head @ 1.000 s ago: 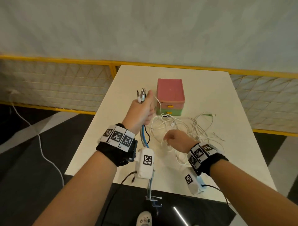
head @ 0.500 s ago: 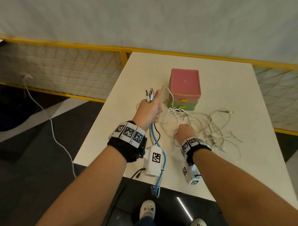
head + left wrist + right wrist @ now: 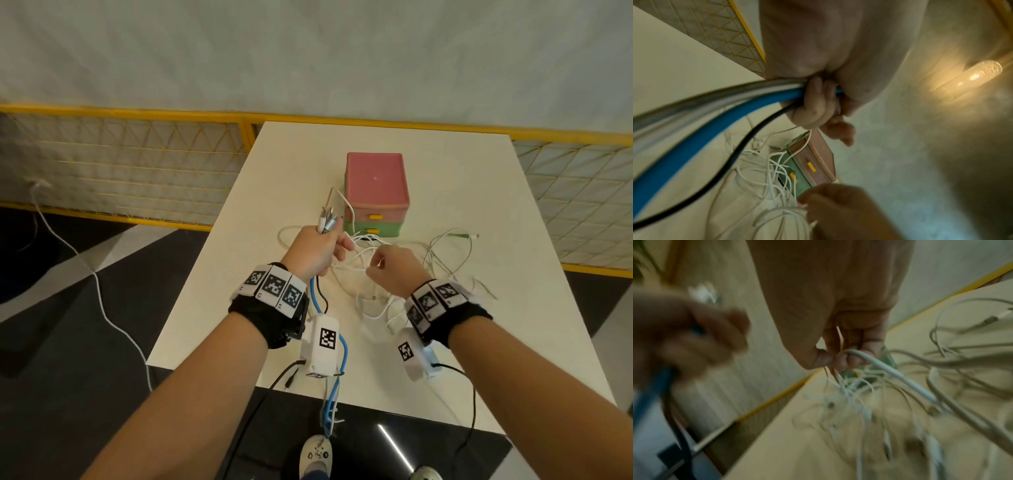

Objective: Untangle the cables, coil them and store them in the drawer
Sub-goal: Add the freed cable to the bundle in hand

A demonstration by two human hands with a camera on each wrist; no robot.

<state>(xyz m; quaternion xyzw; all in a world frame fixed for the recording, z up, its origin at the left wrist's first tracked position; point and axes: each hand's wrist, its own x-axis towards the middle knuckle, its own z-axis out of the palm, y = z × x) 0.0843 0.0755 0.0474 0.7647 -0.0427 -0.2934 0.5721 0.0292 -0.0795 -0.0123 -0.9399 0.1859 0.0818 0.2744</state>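
My left hand (image 3: 317, 251) grips a bundle of cables in a fist: a blue cable (image 3: 694, 126), a black cable (image 3: 731, 155) and grey ones, with their metal plugs (image 3: 85, 222) sticking up above the fist. These cables hang down past the table's near edge. A tangle of thin white cables (image 3: 411, 270) lies on the table in front of the drawer box (image 3: 376, 192), pink above and green below, both drawers closed. My right hand (image 3: 394, 269) pinches white cable strands (image 3: 869, 360) from the tangle, lifted just off the table.
The cream table (image 3: 462, 192) is bordered left and behind by a yellow-framed mesh railing (image 3: 137, 164). A white cord (image 3: 99, 291) runs across the dark floor on the left. Shoes (image 3: 317, 455) show below the table's near edge.
My right hand has come up off the table with white strands pinched and moved a little toward the left hand. The left fist has kept its grip on the bundle.
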